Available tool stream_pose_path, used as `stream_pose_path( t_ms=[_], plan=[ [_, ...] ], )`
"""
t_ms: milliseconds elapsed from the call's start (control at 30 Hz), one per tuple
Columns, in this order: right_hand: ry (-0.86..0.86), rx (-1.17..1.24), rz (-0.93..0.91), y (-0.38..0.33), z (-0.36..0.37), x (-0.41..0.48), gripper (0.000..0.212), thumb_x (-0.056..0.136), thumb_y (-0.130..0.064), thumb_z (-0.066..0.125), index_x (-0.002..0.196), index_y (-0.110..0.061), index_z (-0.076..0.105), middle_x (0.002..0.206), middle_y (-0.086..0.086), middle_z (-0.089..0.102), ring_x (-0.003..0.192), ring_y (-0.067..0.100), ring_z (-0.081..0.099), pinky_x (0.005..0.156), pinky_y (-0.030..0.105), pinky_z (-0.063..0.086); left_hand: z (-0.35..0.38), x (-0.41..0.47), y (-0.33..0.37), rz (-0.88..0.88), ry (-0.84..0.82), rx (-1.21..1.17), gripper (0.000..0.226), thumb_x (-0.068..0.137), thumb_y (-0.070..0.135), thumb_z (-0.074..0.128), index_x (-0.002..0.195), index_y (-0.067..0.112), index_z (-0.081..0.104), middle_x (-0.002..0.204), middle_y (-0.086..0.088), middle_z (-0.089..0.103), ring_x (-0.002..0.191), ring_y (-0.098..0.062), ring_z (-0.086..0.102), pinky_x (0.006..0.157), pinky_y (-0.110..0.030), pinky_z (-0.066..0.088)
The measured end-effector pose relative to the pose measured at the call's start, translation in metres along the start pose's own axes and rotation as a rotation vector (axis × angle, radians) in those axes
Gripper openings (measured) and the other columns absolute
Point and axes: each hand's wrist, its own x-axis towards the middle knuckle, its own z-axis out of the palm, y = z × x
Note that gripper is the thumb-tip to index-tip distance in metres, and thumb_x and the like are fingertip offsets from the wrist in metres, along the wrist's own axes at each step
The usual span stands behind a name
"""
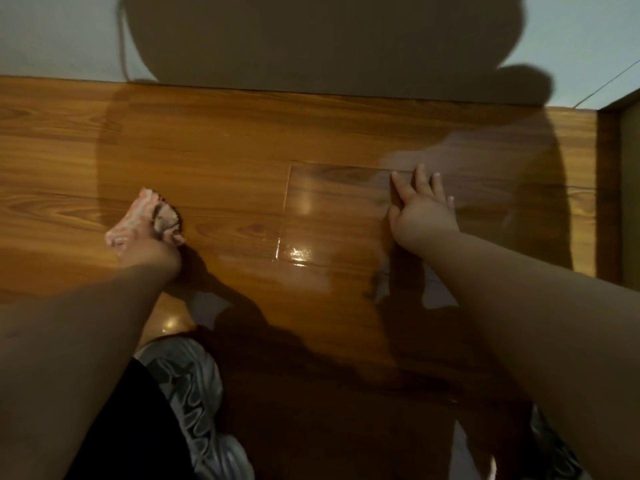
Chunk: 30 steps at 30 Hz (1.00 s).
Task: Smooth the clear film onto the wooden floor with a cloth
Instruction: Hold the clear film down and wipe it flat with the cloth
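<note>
Clear film (332,216): a glossy sheet lying on the wooden floor (207,150) close to the middle of the view. Its 9 o'clock and 12 o'clock edges show as thin bright lines. Its 3 o'clock limit cannot be made out past the hand.
Film surface: glare patches, with a bright rippled spot toward its 7 o'clock corner. This suggests that part is not yet fully flat.
Right hand (420,216): laid flat on the film's 3 o'clock side, fingers straight and spread wide, pointing to 12 o'clock. It pins the sheet and holds nothing.
Cloth (138,216): a pinkish bunched rag at 9 o'clock of the film, well apart from it, on or just above bare floor.
Left hand (152,251): closed round the cloth, its fingers mostly hidden under the bunch.
Step in hand: the sheet is anchored and the cloth is ready, but the wipe across the film has not begun.
Next move: probably bring the cloth to the film and stroke with firm, even pressure from the pinned side toward the rippled corner, pushing air out at the free edge.
Shoe (194,386): grey, at 7 o'clock, near the left forearm.
Wall (52,36): pale, at 12 o'clock, crossed by a large shadow.
</note>
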Motion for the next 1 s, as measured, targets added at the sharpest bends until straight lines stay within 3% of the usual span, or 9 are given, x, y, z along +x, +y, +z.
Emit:
stream_pose_path(
  t_ms=[100,300,367,433,600,733,800,900,1000],
  plan=[
    [-0.028,0.008,0.012,-0.004,0.005,-0.008,0.059,0.099,-0.031,0.035,0.151,-0.038,0.009,0.159,0.000,-0.015,0.146,0.027,-0.012,0.118,0.049,0.000,0.018,-0.037,0.028,-0.101,-0.109,0.026,0.054,0.098,0.025,0.044,0.146,0.006,0.031,0.151,-0.025,0.028,0.140,-0.039,0.024,0.116,-0.041,0.019],
    [-0.043,0.022,0.017,-0.015,0.019,-0.024,0.057,0.097,-0.033,0.036,0.150,-0.038,0.015,0.160,0.002,-0.013,0.146,0.028,-0.010,0.116,0.048,0.003,0.051,-0.150,0.077,1.030,-0.356,0.340,0.058,0.098,0.046,0.032,0.152,0.032,0.015,0.162,-0.002,-0.001,0.148,-0.025,-0.004,0.114,-0.040,-0.014],
    [-0.037,0.009,0.007,-0.015,0.023,-0.029,0.057,0.097,-0.033,0.036,0.150,-0.038,0.017,0.160,0.002,-0.011,0.146,0.028,-0.009,0.116,0.048,0.004,0.048,-0.150,0.075,1.195,-0.402,0.476,0.058,0.098,0.045,0.033,0.152,0.035,0.013,0.161,0.000,-0.006,0.148,-0.023,-0.006,0.110,-0.039,-0.022],
    [-0.037,-0.011,-0.002,-0.013,0.027,-0.035,0.057,0.097,-0.033,0.036,0.150,-0.038,0.016,0.160,0.001,-0.010,0.146,0.027,-0.008,0.116,0.048,0.004,0.042,-0.131,0.059,1.039,-0.319,0.486,0.058,0.099,0.041,0.034,0.152,0.034,0.011,0.161,-0.001,-0.006,0.148,-0.023,-0.004,0.115,-0.040,-0.012],
    [-0.057,-0.035,-0.036,-0.005,0.029,-0.043,0.057,0.098,-0.033,0.036,0.150,-0.038,0.013,0.160,0.000,-0.011,0.146,0.027,-0.009,0.116,0.050,0.003,0.009,-0.067,-0.020,0.078,-0.153,0.145,0.059,0.089,0.020,0.054,0.145,0.017,0.035,0.147,-0.019,0.035,0.133,-0.040,0.037,0.107,-0.049,0.035],
    [-0.059,-0.032,-0.042,-0.002,0.029,-0.046,0.057,0.098,-0.033,0.035,0.150,-0.038,0.012,0.160,0.000,-0.011,0.146,0.027,-0.010,0.116,0.049,0.003,0.011,-0.057,-0.005,-0.244,-0.310,0.131,0.057,0.097,0.030,0.041,0.149,0.014,0.025,0.156,-0.024,0.014,0.143,-0.041,0.015,0.115,-0.051,0.017],
    [-0.049,-0.016,-0.028,-0.003,0.031,-0.046,0.056,0.098,-0.033,0.034,0.150,-0.037,0.014,0.160,0.000,-0.010,0.146,0.027,-0.009,0.116,0.049,0.003,0.025,-0.095,0.030,-0.082,-0.266,0.195,0.058,0.100,0.032,0.033,0.151,0.011,0.016,0.156,-0.028,0.004,0.144,-0.044,0.006,0.116,-0.053,0.011],
    [-0.054,0.049,0.006,-0.007,0.034,-0.045,0.054,0.098,-0.031,0.033,0.150,-0.036,0.016,0.160,0.000,-0.007,0.146,0.027,-0.008,0.116,0.047,0.005,0.053,-0.177,0.077,0.521,-0.226,0.125,0.061,0.097,0.034,0.035,0.153,0.026,0.011,0.159,-0.018,0.008,0.145,-0.039,0.007,0.116,-0.050,0.012],
    [-0.038,0.071,0.005,-0.007,0.035,-0.042,0.055,0.097,-0.029,0.034,0.150,-0.036,0.019,0.161,0.001,-0.004,0.147,0.026,-0.005,0.116,0.047,0.006,0.065,-0.197,0.087,1.069,-0.396,0.270,0.063,0.096,0.031,0.036,0.153,0.028,0.010,0.162,-0.003,0.003,0.148,-0.029,0.001,0.119,-0.043,0.005]
  ],
)
